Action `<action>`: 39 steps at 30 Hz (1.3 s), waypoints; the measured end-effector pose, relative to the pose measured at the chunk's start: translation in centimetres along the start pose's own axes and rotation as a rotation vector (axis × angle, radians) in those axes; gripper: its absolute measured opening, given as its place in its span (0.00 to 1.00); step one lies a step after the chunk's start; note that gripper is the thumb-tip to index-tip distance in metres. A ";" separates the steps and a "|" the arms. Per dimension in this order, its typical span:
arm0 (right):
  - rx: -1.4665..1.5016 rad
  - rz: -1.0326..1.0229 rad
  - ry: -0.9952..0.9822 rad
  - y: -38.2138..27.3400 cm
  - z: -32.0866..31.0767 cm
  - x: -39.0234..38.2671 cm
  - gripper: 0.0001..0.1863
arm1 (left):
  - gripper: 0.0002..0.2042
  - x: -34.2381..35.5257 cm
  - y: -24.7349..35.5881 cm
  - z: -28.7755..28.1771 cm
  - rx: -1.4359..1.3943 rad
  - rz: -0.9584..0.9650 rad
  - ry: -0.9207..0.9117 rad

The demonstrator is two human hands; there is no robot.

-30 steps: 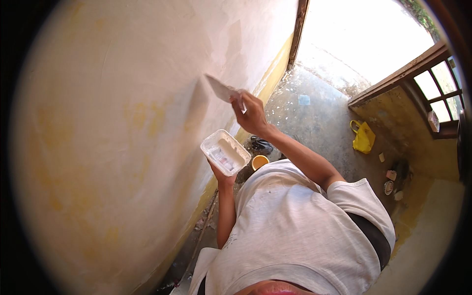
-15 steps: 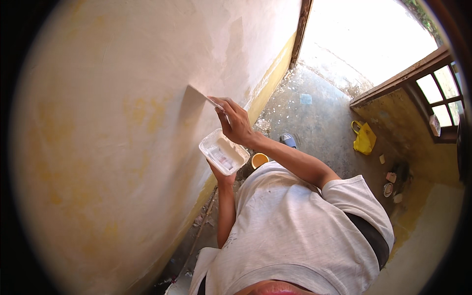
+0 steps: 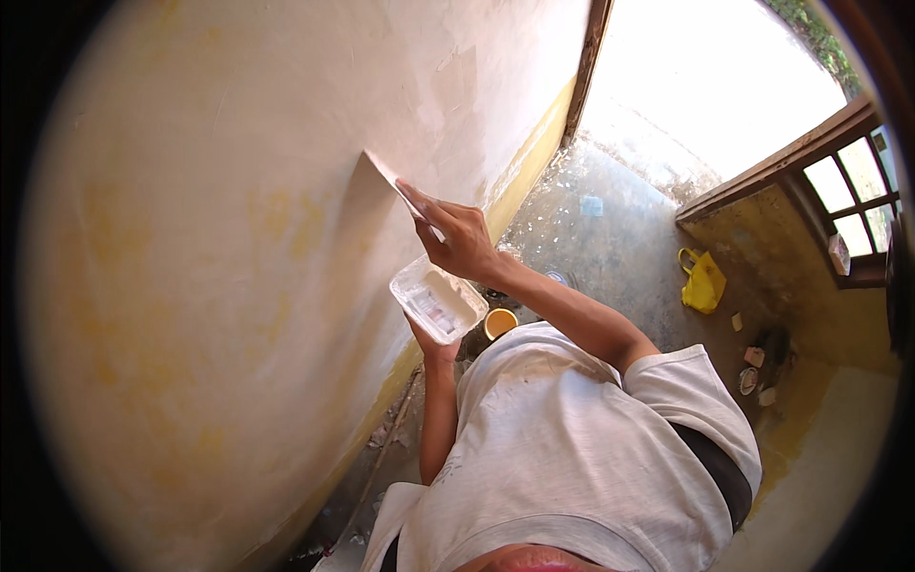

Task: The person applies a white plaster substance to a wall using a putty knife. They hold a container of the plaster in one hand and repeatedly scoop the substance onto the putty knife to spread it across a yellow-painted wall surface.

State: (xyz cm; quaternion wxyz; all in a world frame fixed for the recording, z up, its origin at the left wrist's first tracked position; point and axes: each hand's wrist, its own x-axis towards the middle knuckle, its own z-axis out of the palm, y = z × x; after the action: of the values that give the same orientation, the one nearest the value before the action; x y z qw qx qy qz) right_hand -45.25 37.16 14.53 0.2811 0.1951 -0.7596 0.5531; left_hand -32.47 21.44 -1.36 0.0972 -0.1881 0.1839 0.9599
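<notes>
My right hand [image 3: 457, 238] grips a flat putty knife [image 3: 386, 178] and presses its blade edge against the pale plastered wall [image 3: 238, 219]. My left hand [image 3: 431, 345] is raised from below, holding up a shallow white tray [image 3: 437, 298] smeared with putty. The tray sits just under my right hand, close to the wall. Faint yellow patches show through the wall's coat.
A small orange cup [image 3: 499, 322] stands on the speckled concrete floor [image 3: 610, 248] below the tray. A yellow bag [image 3: 702, 282] lies by the far wall under a wooden window [image 3: 848, 205]. Small containers [image 3: 758, 372] sit near it. A bright open doorway [image 3: 705, 86] lies ahead.
My right hand has drawn the putty knife leftward along the wall, away from the doorway. The tray in my left hand has stayed almost still.
</notes>
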 end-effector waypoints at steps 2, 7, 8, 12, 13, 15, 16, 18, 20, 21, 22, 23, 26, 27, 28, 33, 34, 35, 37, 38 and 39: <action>0.152 0.237 -0.077 0.8 -2.4 -2.8 0.15 | 0.27 -0.3 -0.5 0.7 0.334 0.167 -0.084; 0.122 0.598 -0.213 2.1 -5.8 -7.2 0.14 | 0.34 -0.8 -0.2 4.0 0.346 0.153 0.059; 0.016 0.562 -0.280 1.9 -5.8 -7.8 0.14 | 0.36 -0.8 -0.2 5.0 0.366 0.174 0.088; -0.111 0.514 -0.351 0.6 -3.5 -9.2 0.10 | 0.40 0.0 0.1 5.5 0.356 0.048 0.112; -0.103 0.516 -0.369 0.5 -3.3 -8.9 0.10 | 0.40 0.1 0.1 6.1 0.348 0.056 0.128; -0.123 0.466 -0.381 0.2 -3.4 -8.2 0.11 | 0.42 0.0 -0.1 7.0 0.380 0.080 0.111; -0.116 0.470 -0.391 -0.3 -3.6 -7.8 0.11 | 0.43 -0.5 0.0 8.0 0.371 0.104 0.140; -0.149 0.513 -0.276 -1.0 -4.0 -7.2 0.11 | 0.43 -0.4 0.1 6.9 0.376 0.087 0.130; -0.169 0.477 -0.351 -0.1 -3.2 -8.4 0.12 | 0.43 -0.4 -0.2 7.1 0.371 0.042 0.112; -0.188 0.436 -0.425 0.3 -2.9 -9.0 0.12 | 0.43 -0.3 -0.5 6.7 0.372 0.037 0.113; -0.192 0.403 -0.462 0.0 -2.7 -8.9 0.11 | 0.43 0.0 -0.5 6.4 0.356 0.040 0.087; -0.190 0.403 -0.464 -0.2 -2.9 -8.6 0.11 | 0.42 0.1 -0.5 6.0 0.341 0.043 0.061; -0.176 0.627 -0.431 -0.1 -4.5 -8.2 0.11 | 0.36 -0.1 -0.3 5.9 0.219 0.106 0.083; 0.032 0.704 -0.328 0.6 -4.9 -8.7 0.12 | 0.36 -0.1 -0.3 5.4 0.219 0.106 0.083; 0.235 0.768 -0.220 1.3 -5.4 -8.9 0.13 | 0.35 0.0 -0.3 5.6 0.241 0.136 0.024; 0.723 1.053 -0.047 2.1 -6.9 -10.2 0.11 | 0.32 0.8 -1.5 6.3 0.931 0.561 -0.313; 0.794 1.057 -0.024 1.9 -7.0 -10.3 0.11 | 0.32 1.5 -1.8 5.5 0.927 0.566 -0.335; 0.870 1.059 0.002 1.6 -7.0 -10.1 0.12 | 0.37 2.3 -1.7 4.7 1.089 0.680 -0.374; 0.905 1.021 0.018 1.6 -7.7 -9.3 0.13 | 0.43 3.2 -1.9 3.8 1.249 0.797 -0.449; 0.941 1.009 0.045 2.0 -8.0 -8.7 0.11 | 0.42 2.7 -2.0 4.6 1.214 0.723 -0.380; 0.977 0.997 0.071 2.3 -8.4 -8.0 0.10 | 0.40 2.4 -2.2 5.4 1.180 0.649 -0.310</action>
State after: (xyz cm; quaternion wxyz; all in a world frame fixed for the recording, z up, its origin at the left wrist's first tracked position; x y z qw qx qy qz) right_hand -38.79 45.75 9.67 -0.1015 -0.0910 -0.4133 0.9003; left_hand -35.87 25.85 1.64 -0.0836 0.1001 0.7066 0.6955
